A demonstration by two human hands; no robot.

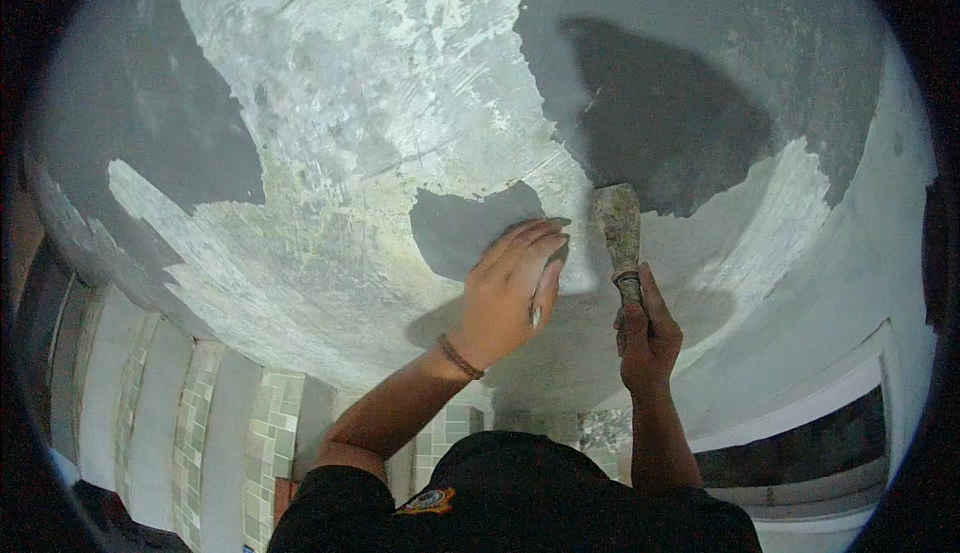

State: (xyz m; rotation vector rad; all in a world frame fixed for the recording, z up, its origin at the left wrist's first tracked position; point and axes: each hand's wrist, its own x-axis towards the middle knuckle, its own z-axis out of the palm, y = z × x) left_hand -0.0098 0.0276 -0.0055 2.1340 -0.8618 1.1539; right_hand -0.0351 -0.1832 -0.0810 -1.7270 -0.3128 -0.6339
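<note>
My right hand [649, 338] grips a putty knife [620, 228] by its handle, the broad, stained blade pointing up. The blade's top edge lies close to the ragged lower border of a large dark grey patch [680, 103] on the wall. To its left, my left hand [515, 278] is at the wall, over the right side of a small dark grey patch [460, 228]. Its fingers and thumb are bent toward each other around something thin and pale; what it is I cannot make out. A cord bracelet circles the left wrist.
Pale, scraped wall surface [370, 93] runs between the dark patches. Another dark grey patch [160, 103] is at the left. Steps with tiled strips [195, 413] are at the lower left, and a framed dark opening [800, 443] at the lower right.
</note>
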